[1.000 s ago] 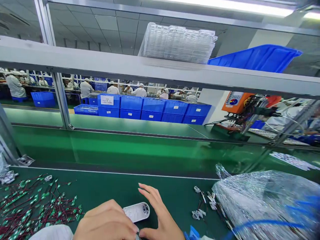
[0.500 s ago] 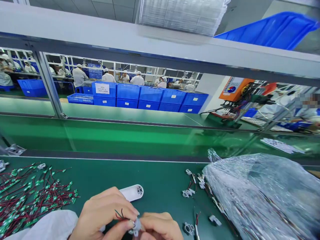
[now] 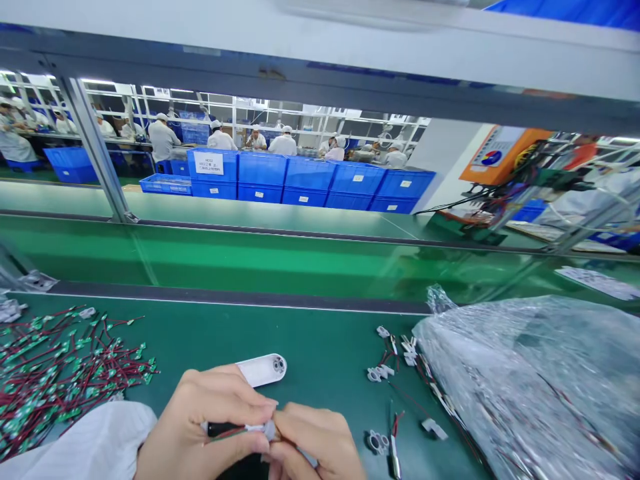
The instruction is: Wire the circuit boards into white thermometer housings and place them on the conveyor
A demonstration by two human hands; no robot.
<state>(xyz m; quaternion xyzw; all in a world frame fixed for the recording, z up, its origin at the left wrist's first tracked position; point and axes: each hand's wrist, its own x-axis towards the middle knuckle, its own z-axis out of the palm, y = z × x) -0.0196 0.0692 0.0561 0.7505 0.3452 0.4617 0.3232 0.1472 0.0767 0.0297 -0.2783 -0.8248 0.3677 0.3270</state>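
Head view, left hand: the small grey part (image 3: 269, 430) is pinched between thumb and fingertips of the left hand (image 3: 210, 417); the grip is nearly closed.
Head view, right hand: the same part is held from the other side by the right hand (image 3: 317, 440), its fingers curled and its grip nearly closed.
Head view, wires: thin red and green wires (image 3: 230, 433) are seen running between the left thumb and fingers, beside the part.
Head view, grey part: it is held above the near edge of the worktop (image 3: 325, 347), mostly covered by fingers; its full shape cannot be told.
Head view, white shell: the rounded end of a white shell (image 3: 263, 371) is seen lying just beyond the left hand.
Head view, left side: small green boards with dark red leads (image 3: 85, 373) are heaped near the white sleeve (image 3: 105, 433).
Head view, right side: ring-shaped grey pieces (image 3: 377, 441) and a metal-ended wired piece (image 3: 395, 457) are laid near a clear plastic bag (image 3: 540, 373).
Head view, behind: blue bins (image 3: 307, 175) are stacked.
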